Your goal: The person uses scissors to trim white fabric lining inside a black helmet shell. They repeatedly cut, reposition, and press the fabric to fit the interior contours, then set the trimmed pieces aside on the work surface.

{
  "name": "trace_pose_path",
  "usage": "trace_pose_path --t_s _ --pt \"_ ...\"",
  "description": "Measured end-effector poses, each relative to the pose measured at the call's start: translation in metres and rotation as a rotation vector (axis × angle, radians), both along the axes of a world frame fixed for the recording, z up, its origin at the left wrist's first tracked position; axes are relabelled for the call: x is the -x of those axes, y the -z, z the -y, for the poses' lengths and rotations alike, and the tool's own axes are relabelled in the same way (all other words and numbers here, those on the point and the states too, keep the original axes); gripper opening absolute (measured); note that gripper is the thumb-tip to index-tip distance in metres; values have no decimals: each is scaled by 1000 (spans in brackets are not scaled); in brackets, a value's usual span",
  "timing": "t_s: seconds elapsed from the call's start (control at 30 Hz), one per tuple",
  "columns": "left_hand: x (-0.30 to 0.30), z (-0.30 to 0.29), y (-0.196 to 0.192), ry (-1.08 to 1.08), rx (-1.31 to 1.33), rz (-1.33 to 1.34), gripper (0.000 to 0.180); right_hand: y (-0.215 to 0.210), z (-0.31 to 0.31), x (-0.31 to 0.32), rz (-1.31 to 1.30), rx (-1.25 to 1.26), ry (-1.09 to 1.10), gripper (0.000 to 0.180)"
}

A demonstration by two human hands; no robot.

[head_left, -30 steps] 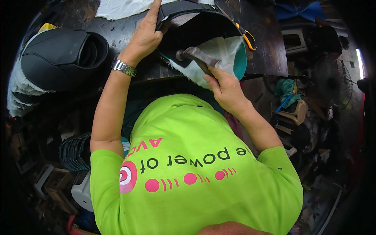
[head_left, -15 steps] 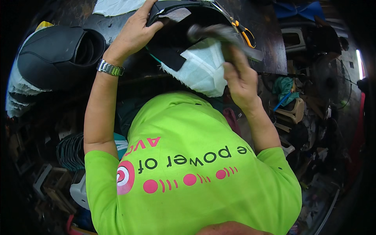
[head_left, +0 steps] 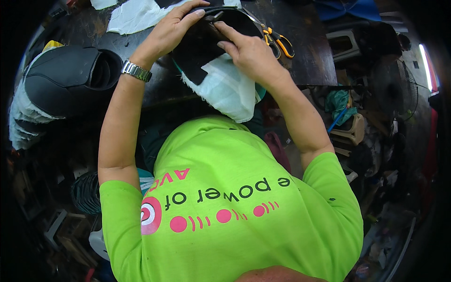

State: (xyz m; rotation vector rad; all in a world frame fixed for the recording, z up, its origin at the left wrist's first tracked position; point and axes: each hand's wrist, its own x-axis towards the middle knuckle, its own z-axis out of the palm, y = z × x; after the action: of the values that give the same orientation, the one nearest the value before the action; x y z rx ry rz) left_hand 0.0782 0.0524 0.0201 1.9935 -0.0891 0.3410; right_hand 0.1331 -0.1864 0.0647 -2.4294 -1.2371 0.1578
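My left hand (head_left: pixel 171 29) grips the far rim of a black curved piece (head_left: pixel 190 56), thumb on the near side. Pale lining fabric with a frayed edge (head_left: pixel 225 87) hangs from that piece over the table's near edge. My right hand (head_left: pixel 253 54) is closed on a hammer, reaching inside the black piece close to my left thumb. Only a bit of the hammer's metal head (head_left: pixel 214 18) shows; my hand and the dark surroundings hide the rest. Orange-and-black handled scissors (head_left: pixel 279 42) lie just right of the piece.
A stack of black moulded pieces with white frayed lining (head_left: pixel 63 80) stands at the left. White fabric scraps (head_left: pixel 134 16) lie on the dark table (head_left: pixel 312 51). To the right are a beige plastic stool (head_left: pixel 352 131), a green bag (head_left: pixel 336 103) and a fan (head_left: pixel 399 89).
My right hand has swung the hammer forward and left, into the black piece beside my left hand. The piece and its lining have shifted slightly left; my left hand keeps its grip.
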Motion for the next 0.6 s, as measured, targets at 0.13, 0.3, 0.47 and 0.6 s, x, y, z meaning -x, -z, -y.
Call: trace_pose_path --t_s 0.13,0.3,0.47,0.6 --pt "5 -23 -2 55 226 -186 39 -2 6 1 -162 -465 -94 44" --pt "15 -43 4 -16 -122 -169 49 -1 4 17 -115 137 -32 45" --pt "12 -57 1 2 -210 -356 52 -8 8 19 -202 -406 -92 40" --pt "11 -52 -2 -33 -255 -300 53 2 4 18 -73 8 -62 45"
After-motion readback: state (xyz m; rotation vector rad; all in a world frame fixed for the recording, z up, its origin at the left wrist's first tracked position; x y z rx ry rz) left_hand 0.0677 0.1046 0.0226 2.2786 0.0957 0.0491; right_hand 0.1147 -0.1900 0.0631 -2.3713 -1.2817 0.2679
